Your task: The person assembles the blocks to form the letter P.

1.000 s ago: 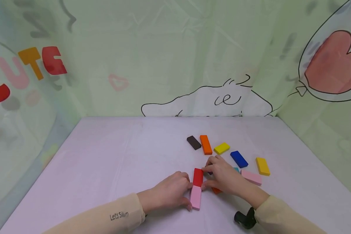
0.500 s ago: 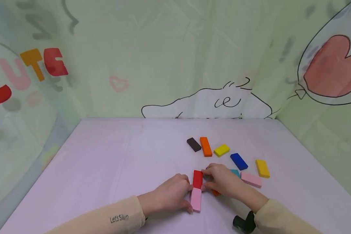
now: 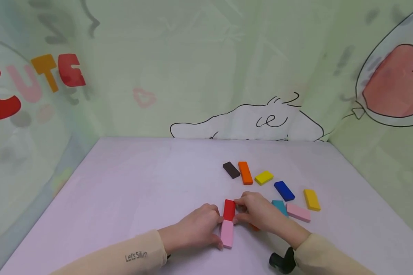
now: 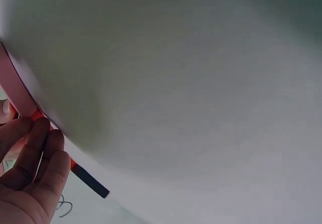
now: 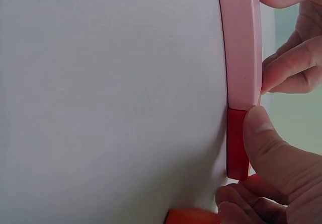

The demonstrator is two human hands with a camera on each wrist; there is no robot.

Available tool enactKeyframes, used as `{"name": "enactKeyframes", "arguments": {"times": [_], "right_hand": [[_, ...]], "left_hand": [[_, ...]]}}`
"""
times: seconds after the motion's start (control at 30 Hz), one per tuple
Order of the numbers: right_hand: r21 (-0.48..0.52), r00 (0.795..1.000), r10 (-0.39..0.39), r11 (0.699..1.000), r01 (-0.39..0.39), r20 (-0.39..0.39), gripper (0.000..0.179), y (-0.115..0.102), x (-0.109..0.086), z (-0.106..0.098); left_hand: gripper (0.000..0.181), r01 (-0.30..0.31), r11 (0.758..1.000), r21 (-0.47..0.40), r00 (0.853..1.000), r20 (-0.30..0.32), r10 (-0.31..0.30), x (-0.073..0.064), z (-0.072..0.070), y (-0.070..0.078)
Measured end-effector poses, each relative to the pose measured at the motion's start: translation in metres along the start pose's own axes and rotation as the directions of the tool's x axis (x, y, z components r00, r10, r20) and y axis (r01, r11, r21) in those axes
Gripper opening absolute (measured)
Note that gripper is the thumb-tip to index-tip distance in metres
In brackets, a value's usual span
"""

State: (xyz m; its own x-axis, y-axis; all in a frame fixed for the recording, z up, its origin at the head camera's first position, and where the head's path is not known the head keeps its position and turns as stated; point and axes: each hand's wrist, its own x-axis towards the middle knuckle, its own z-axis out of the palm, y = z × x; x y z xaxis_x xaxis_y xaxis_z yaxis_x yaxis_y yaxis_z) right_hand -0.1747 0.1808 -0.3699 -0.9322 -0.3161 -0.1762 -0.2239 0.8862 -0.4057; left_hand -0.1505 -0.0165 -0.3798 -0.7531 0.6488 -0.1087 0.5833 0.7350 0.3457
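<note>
The left hand (image 3: 202,226) has a half-closed grip along the left side of the pink block (image 3: 226,234), flat on the counter (image 3: 141,175); the red block (image 3: 228,210) meets its far end, pinched by the right hand (image 3: 259,213). Both probably handle light, stiff, smooth: hold by the sides.

Down in the lower middle of the frame I can see a red block (image 3: 228,210) and a pale pink block (image 3: 226,234), both smooth, slim and oblong, lying flat on the tabletop (image 3: 141,183). They sit end to end, short edges touching, in a nearly straight line that tips slightly rightward toward the top. The red one is farther up, with the right hand (image 3: 258,212) gripping it; the left hand (image 3: 199,227) holds the pink one along its left side.
</note>
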Motion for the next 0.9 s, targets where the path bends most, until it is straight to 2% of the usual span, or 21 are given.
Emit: {"name": "enactKeyframes", "arguments": {"times": [0.37,0.47,0.67,0.9], "right_hand": [[0.012,0.998,-0.07,0.997,0.07,-0.006,0.051,-0.031,0.018,0.011],[0.012,0.993,-0.113,0.993,0.113,-0.011,0.049,-0.039,0.025,0.017],[-0.005,0.981,-0.194,0.981,0.194,-0.007,0.049,-0.057,0.038,0.029],[-0.027,0.953,-0.302,0.953,0.302,0.005,0.042,-0.083,0.053,0.041]], "left_hand": [[0.051,0.074,0.995,-0.066,0.997,-0.025,-0.076,-0.026,-0.005,-0.029],[0.052,0.102,0.99,-0.093,0.994,-0.02,-0.104,-0.035,-0.006,-0.038],[0.054,0.115,0.985,-0.131,0.992,-0.04,-0.121,-0.056,-0.01,-0.057],[0.054,0.154,0.972,-0.178,0.984,-0.057,-0.167,-0.081,-0.016,-0.076]]}}
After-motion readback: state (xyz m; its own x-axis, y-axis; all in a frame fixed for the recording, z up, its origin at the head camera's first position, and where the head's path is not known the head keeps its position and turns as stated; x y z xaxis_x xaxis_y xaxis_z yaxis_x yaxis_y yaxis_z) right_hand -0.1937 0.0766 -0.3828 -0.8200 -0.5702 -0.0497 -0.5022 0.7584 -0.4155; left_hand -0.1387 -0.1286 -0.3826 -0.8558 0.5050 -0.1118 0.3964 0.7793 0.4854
